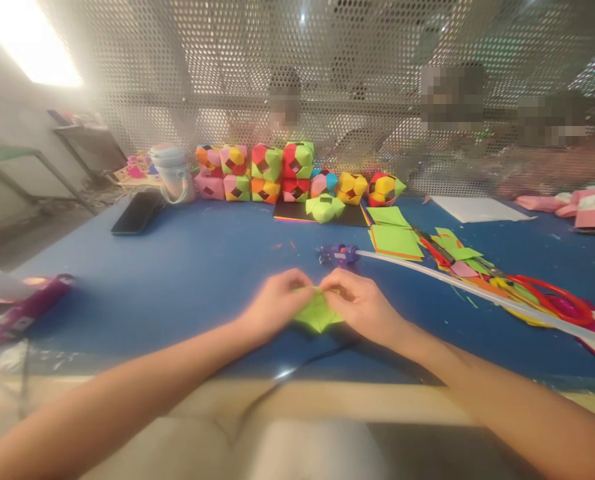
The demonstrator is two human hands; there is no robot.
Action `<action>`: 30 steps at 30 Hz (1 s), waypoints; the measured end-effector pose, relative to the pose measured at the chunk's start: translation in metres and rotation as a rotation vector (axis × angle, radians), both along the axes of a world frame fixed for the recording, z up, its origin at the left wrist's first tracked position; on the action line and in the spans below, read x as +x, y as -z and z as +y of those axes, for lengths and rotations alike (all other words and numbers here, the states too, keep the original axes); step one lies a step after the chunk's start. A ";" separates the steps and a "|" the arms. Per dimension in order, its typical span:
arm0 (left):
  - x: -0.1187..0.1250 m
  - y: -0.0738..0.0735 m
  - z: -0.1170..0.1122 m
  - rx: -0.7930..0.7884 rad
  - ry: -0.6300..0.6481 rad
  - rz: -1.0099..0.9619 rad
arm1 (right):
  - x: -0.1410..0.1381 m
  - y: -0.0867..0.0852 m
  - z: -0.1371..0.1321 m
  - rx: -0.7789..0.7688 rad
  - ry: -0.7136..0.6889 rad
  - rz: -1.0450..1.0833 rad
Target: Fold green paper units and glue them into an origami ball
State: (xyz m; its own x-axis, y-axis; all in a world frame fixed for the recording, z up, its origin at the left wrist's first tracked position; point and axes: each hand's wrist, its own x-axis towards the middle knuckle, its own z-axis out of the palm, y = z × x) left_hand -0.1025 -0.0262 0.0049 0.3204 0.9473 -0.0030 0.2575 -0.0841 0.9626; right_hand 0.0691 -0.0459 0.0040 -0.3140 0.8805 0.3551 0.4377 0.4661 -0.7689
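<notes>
My left hand [276, 302] and my right hand [360, 301] meet over a folded piece of bright green paper [318, 315] just above the blue table [187, 267]. Both hands pinch the paper's upper edge with curled fingers, one on each side. A purple tool [338, 253] lies on the table right behind the hands, with a long white strip [457, 283] leading off to the right.
A row of colourful folded paper cubes [264, 172] stands at the back, a green folded piece [324, 207] on a black sheet before it. Green paper squares [396, 240], scraps and red scissors [552, 300] lie right. A black phone [137, 212] and a white jar [173, 172] are back left.
</notes>
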 end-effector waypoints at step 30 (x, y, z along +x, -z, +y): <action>0.000 0.003 -0.005 0.242 -0.051 0.039 | 0.002 0.004 0.002 0.239 0.058 -0.141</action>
State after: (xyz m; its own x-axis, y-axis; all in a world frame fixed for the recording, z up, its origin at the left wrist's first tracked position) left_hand -0.1030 -0.0315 0.0022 0.2766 0.9367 0.2146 0.3040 -0.2972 0.9051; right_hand 0.0708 -0.0440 -0.0002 -0.3263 0.7951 0.5112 0.5640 0.5978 -0.5697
